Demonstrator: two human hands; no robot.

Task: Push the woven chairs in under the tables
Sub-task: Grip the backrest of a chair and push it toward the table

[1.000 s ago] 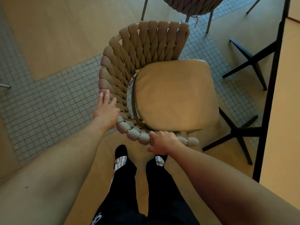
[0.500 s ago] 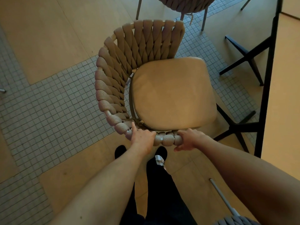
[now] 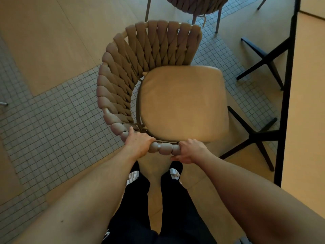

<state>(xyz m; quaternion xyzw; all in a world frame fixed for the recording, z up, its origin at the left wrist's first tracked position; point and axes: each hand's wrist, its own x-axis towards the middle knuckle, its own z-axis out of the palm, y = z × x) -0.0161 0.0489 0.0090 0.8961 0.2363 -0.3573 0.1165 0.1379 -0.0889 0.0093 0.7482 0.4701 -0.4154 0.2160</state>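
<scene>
A woven chair [image 3: 123, 80] with a curved beige rope back and a tan seat cushion [image 3: 182, 103] stands right in front of me, its open side facing the table [image 3: 309, 95] at the right. My left hand [image 3: 139, 143] grips the near end of the woven back rim. My right hand [image 3: 190, 151] grips the same rim a little to the right, fingers curled under it. The table's black edge runs down the right side, and its black cross-shaped base [image 3: 260, 138] sits on the floor just beyond the seat's front.
A second woven chair [image 3: 195, 6] stands at the top, partly out of frame. Another black cross base [image 3: 263, 57] lies at upper right. The floor mixes wood boards and small grey tiles [image 3: 44, 124]. My legs and feet [image 3: 154, 176] are directly below the chair.
My left hand left the chair's side and took hold of the near rim beside my right hand. The right hand slid right along the rim. The chair sits slightly further from my feet.
</scene>
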